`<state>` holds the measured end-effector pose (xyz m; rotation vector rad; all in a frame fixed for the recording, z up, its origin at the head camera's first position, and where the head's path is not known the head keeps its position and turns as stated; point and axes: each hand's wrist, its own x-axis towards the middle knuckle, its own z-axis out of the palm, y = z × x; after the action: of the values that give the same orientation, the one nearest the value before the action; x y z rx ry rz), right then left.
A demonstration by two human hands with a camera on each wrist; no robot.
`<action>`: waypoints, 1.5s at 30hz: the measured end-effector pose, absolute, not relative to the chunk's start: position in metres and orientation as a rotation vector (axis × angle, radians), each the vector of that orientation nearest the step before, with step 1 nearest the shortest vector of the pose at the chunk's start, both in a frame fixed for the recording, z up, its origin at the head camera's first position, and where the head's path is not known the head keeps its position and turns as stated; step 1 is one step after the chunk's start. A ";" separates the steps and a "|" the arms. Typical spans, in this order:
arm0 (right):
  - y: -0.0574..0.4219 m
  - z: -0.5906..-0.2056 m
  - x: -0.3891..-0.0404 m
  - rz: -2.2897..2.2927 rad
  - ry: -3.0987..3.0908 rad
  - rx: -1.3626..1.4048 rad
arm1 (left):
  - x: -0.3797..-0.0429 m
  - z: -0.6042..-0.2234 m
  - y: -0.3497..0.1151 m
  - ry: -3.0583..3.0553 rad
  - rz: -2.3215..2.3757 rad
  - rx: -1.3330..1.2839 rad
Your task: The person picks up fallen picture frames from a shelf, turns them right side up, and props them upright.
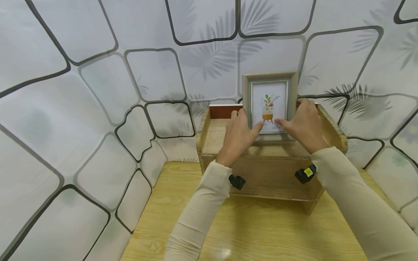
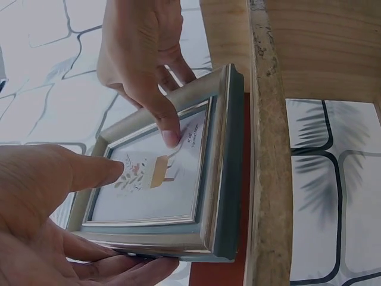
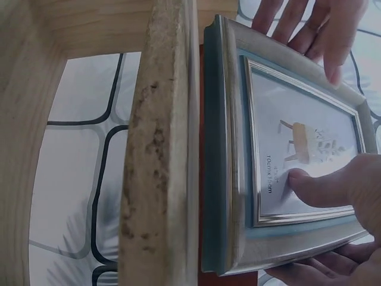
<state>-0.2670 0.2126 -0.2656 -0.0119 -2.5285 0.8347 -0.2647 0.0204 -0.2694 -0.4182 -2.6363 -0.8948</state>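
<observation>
sleeves (image 1: 200, 212) reach forward (hands (image 1: 240, 135) grip frame (image 1: 269, 103))

**One legible line: "10cmx15cm"** (image 3: 269, 174)

I read it on the white sheet (image 3: 309, 134) in the picture frame (image 3: 235, 149), near the sheet's bottom edge. Clearest in my right wrist feed; smaller in left wrist. Shorter line beside it: too blurred for me. Yellow sticker (image 1: 308, 172) on the right wrist camera (image 1: 301, 177): mark too small to read.
</observation>
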 end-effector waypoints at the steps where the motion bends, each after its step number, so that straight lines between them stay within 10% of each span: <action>1: 0.212 -0.266 -0.267 0.841 -2.522 -0.014 | -0.265 -0.269 0.021 -2.633 -0.904 -0.420; 45: 0.212 -0.288 -0.279 1.011 -2.242 0.001 | -0.284 -0.286 0.017 -2.391 -1.175 -0.466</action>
<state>-0.2795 0.2123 -0.2879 0.0008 -2.2418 1.0112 -0.2839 0.0175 -0.2862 -0.4663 -2.3907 -1.1748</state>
